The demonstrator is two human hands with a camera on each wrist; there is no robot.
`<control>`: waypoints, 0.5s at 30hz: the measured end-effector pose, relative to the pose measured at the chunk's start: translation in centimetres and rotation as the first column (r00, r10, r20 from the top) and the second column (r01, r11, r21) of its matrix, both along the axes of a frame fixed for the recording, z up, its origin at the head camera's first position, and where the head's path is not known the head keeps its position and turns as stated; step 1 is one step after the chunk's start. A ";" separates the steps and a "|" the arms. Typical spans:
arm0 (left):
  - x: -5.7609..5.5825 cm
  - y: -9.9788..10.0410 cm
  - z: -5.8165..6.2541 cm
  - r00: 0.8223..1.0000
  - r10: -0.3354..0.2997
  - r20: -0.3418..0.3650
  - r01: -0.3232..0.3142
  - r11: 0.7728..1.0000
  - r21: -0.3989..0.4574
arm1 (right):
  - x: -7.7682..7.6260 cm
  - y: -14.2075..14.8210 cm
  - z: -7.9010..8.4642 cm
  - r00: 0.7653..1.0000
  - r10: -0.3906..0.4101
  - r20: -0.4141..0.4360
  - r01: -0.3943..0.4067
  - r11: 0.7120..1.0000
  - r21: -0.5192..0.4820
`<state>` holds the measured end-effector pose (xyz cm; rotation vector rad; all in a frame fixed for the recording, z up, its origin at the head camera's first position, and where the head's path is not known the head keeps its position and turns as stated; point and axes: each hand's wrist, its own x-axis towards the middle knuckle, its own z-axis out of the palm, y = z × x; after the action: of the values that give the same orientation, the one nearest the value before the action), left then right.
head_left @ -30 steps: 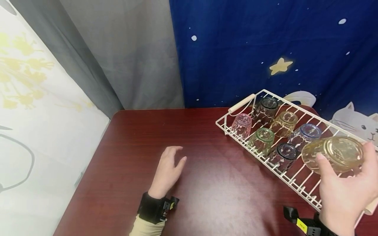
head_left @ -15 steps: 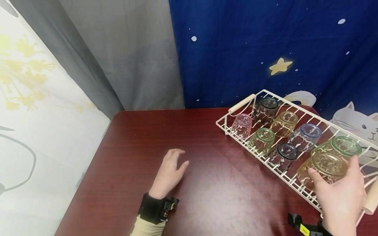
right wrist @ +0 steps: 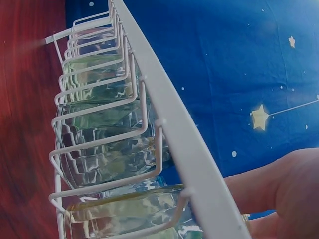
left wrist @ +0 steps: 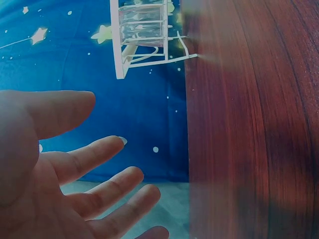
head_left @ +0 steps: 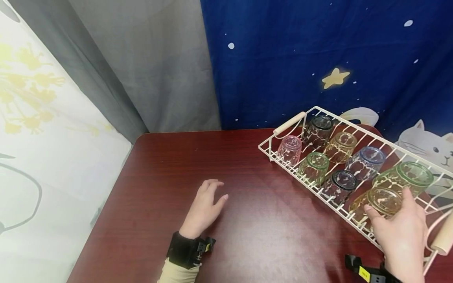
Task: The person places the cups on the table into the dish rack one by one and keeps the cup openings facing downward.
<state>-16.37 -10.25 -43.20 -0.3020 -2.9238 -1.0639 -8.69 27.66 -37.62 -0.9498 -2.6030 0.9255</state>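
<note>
My right hand [head_left: 403,232] holds a yellow glass tumbler [head_left: 383,201], upside down, at the near right end of a white wire rack [head_left: 371,136]. Thumb and fingers lie on opposite sides of it. In the right wrist view, this tumbler [right wrist: 124,211] sits behind the rack's wires, and part of the hand [right wrist: 279,189] shows beyond the rail. A larger green tumbler [head_left: 414,175] stands directly behind it. Over the table, left of the rack, my left hand [head_left: 203,208] holds nothing; its fingers are spread and relaxed in the left wrist view.
Upturned tumblers fill the rack's left part: pink [head_left: 290,149], green [head_left: 313,169], dark grey [head_left: 339,186], black [head_left: 318,131], amber [head_left: 340,147] and blue [head_left: 366,161]. Wooden handles [head_left: 290,124] rise at both rack ends. Curtains [head_left: 265,70] hang behind the dark red table [head_left: 170,165].
My right hand has lowered the yellow tumbler from above the rack into its near right end, moving left and down. The green tumbler behind came into sight. The left hand shifted slightly.
</note>
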 end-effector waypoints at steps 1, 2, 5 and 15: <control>0.0 0.0 0.0 1.000 -0.001 0.001 0.001 1.000 -0.001 | 0.0 0.0 0.0 1.000 0.001 0.001 -0.001 1.000 -0.001; 0.0 0.0 0.0 1.000 -0.003 0.003 0.003 1.000 -0.001 | 0.0 0.1 0.0 1.000 0.003 0.003 -0.003 1.000 -0.005; -0.1 0.0 0.0 1.000 -0.008 0.008 0.008 1.000 0.003 | -0.1 0.4 -0.2 1.000 0.008 0.024 -0.008 1.000 -0.026; -1.3 -0.8 1.3 0.998 -0.014 -0.063 0.014 1.000 -0.001 | -0.3 0.2 0.1 0.999 0.052 -0.014 -0.053 0.999 -0.007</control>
<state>-17.63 -11.03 -41.87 -0.3504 -2.8701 -1.0360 -8.98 27.86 -37.54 -0.8778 -2.6265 0.9522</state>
